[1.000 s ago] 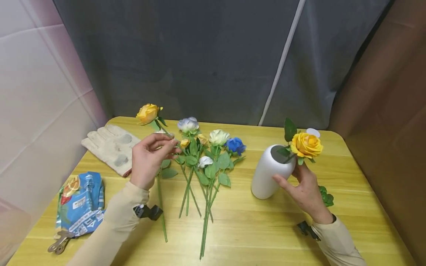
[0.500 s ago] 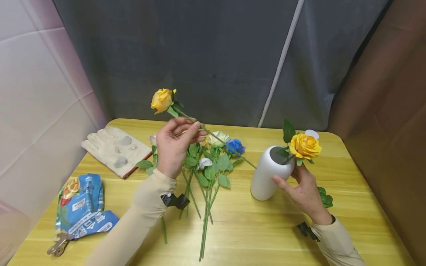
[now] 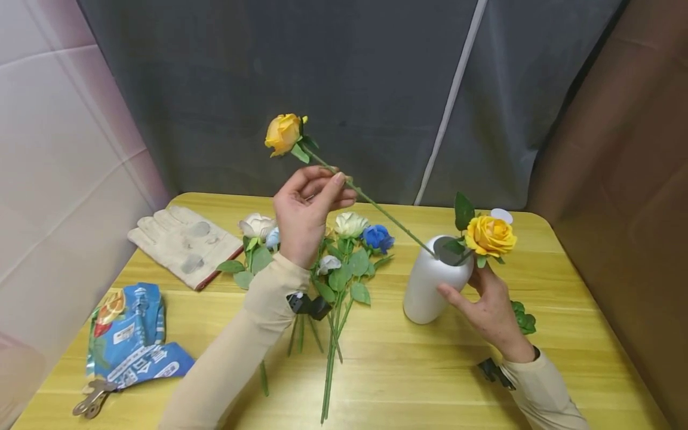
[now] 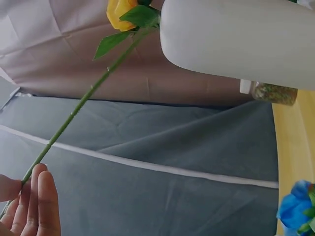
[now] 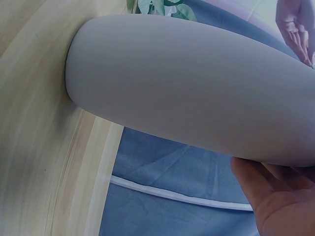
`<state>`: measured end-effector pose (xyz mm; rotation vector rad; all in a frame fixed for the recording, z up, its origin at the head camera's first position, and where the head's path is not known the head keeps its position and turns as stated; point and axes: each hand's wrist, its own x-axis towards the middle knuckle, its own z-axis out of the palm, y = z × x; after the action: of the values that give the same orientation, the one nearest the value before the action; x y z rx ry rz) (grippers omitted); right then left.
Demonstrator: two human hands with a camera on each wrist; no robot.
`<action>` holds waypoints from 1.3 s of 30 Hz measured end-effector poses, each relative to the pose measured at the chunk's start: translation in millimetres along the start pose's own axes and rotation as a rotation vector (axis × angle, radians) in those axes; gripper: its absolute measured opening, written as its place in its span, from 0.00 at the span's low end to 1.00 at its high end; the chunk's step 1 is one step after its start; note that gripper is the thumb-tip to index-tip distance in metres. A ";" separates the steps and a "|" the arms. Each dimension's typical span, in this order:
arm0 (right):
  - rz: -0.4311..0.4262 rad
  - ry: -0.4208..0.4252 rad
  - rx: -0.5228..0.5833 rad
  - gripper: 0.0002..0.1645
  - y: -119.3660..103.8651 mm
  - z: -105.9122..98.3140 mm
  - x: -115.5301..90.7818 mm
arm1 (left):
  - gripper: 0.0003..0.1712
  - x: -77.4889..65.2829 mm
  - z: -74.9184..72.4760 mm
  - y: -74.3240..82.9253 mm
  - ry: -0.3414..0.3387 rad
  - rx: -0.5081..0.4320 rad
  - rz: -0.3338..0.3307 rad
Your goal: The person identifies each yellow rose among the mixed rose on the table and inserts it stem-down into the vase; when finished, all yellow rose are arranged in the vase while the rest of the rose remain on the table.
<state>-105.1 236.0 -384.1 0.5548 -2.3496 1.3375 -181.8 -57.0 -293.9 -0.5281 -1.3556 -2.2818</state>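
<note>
My left hand (image 3: 307, 218) pinches the green stem of a yellow rose (image 3: 283, 135) between thumb and fingers, above the table. The stem slants down to the right, and its lower end meets the mouth of the white vase (image 3: 428, 294). Whether the tip is inside the rim I cannot tell. Upright on the table, the vase holds another yellow rose (image 3: 490, 235) that leans right. My right hand (image 3: 486, 313) grips the vase near its top right, thumb in front and fingers partly hidden behind. The right wrist view shows fingers (image 5: 248, 179) against the vase wall.
Several artificial flowers, among them a blue rose (image 3: 378, 238) and a white rose (image 3: 352, 224), lie mid-table. At left are a work glove (image 3: 185, 246), a blue packet (image 3: 131, 334) and a metal clip (image 3: 94, 398). A small jar (image 4: 274, 93) stands behind the vase; a green plant (image 3: 524, 319) lies right.
My left hand has lifted the yellow rose up and to the right, from the flower pile. Its stem has swung until the end reaches the vase mouth. The right hand stays on the vase.
</note>
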 end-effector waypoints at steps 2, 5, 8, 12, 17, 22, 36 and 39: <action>0.004 -0.002 -0.008 0.42 -0.4 -0.2 0.1 | 0.04 1.7 4.2 -1.7 0.004 -0.012 0.008; 0.012 -0.005 -0.018 0.42 -0.9 -0.4 -0.1 | 0.03 2.9 11.1 -6.2 -0.001 -0.022 0.003; 0.011 -0.004 -0.016 0.43 -0.7 -0.4 -0.1 | 0.03 2.3 18.3 -12.7 -0.021 -0.014 -0.006; 0.004 0.002 -0.008 0.42 -0.5 0.0 -0.1 | 0.03 0.0 28.7 -21.7 -0.053 0.009 -0.028; 0.012 0.005 -0.016 0.42 -0.6 0.3 -0.8 | 0.05 -3.5 41.9 -31.5 -0.085 0.040 -0.075; 0.013 0.001 -0.008 0.42 -0.2 0.5 -0.5 | 0.08 -7.1 53.0 -39.3 -0.129 0.065 -0.108; 0.003 0.006 0.001 0.44 0.0 0.8 -0.7 | 0.09 -22.4 71.2 -49.0 -0.318 0.310 -0.153; 0.000 0.007 0.003 0.45 0.3 1.1 -0.5 | 0.09 -26.9 73.3 -50.2 -0.367 0.388 -0.159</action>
<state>-105.0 235.2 -385.1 0.5497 -2.3425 1.3406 -179.1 34.2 -311.4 -0.7510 -2.0268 -2.0216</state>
